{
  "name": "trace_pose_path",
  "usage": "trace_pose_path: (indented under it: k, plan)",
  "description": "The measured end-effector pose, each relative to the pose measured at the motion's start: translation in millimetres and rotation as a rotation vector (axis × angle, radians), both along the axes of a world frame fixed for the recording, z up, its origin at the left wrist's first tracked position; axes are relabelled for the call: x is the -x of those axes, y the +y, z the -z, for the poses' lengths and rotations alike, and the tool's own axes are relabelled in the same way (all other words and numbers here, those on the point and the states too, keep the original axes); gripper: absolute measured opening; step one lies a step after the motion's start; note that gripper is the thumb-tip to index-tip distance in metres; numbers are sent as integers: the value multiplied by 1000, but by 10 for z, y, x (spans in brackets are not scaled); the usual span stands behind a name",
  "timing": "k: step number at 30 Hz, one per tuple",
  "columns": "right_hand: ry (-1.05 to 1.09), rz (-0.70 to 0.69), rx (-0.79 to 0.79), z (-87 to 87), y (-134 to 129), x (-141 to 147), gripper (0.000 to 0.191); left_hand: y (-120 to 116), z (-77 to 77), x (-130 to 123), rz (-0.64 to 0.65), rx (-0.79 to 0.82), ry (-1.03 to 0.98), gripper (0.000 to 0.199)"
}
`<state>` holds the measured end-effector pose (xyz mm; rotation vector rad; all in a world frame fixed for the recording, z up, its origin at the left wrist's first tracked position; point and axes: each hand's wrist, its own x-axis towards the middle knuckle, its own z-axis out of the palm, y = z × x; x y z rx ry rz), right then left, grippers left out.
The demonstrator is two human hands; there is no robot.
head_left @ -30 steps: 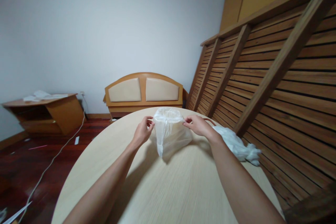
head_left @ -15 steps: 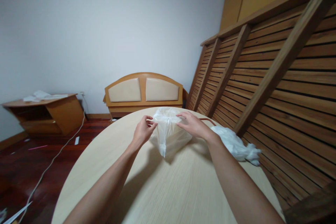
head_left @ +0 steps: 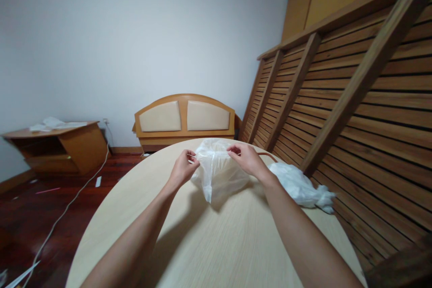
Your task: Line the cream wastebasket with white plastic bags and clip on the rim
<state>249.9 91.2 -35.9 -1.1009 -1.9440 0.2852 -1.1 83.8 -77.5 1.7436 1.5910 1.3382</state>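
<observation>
A translucent white plastic bag point(head_left: 219, 175) stands on the round wooden table point(head_left: 216, 243), with its top edge between my hands. At its left side my left hand point(head_left: 185, 166) pinches the rim between thumb and fingers. Opposite it, my right hand point(head_left: 245, 158) has thumb and fingers closed on the right part of the rim. What the bag contains, if anything, cannot be made out through the plastic. Right of my right forearm lies a second white plastic bag point(head_left: 297, 184), bunched up and gathered at one end.
A reddish-brown cord-like strip point(head_left: 268, 155) runs behind my right hand toward the bunched bag. Beyond the table stands a headboard point(head_left: 184, 134). Wooden slatted panels point(head_left: 337, 99) lean along the right. At left are a low cabinet point(head_left: 84, 150) and a cable point(head_left: 74, 200) on the floor.
The fingers of my right hand have closed from a more spread pose onto the rim. The bag's mouth looks flatter and drawn straighter between my hands.
</observation>
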Motion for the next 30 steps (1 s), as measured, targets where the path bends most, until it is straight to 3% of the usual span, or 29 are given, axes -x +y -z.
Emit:
trace_pose_path:
  k: [11, 15, 18, 23, 30]
  plan:
    - [-251, 30, 68, -67, -51, -178, 18, -135, -34, 57, -24, 104, 253, 19]
    - [-283, -7, -65, -73, -99, -102, 29, -148, -88, 29, -128, 18, 283, 13]
    - [-275, -81, -120, 5, -68, -28, 37, -134, -82, 17, -121, -82, 217, 22]
    - [-341, -114, -126, 74, -24, 11, 18, -100, -52, 3, -52, -165, 214, 25]
    - [-339, -251, -10, -99, -140, -113, 10, -117, -199, 15, -68, -186, 175, 22]
